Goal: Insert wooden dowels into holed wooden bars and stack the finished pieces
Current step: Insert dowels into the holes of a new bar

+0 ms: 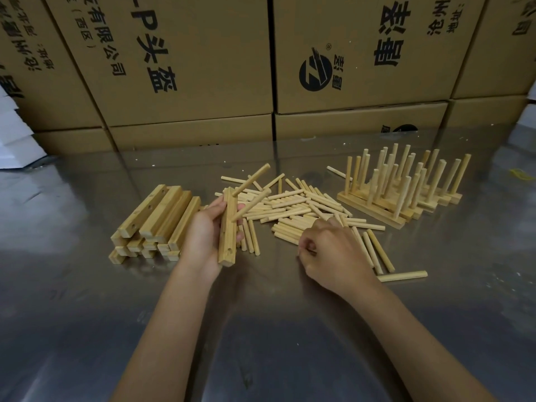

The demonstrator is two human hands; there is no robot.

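the left hand (207, 233) grips a bar (227, 227) with two dowels (251, 181) in and one hole open near its low end. the right hand (330, 253) curls over the loose dowels (293, 207); what it pinches cannot be told. best pick one, line it square, push straight. shiny metal table (261, 329), cartons (188, 62) behind.

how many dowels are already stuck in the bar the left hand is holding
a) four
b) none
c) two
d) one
c) The bar gripped by the left hand has two dowels sticking out of it, one near the top and one below it, while a hole near the bottom end is not yet filled.
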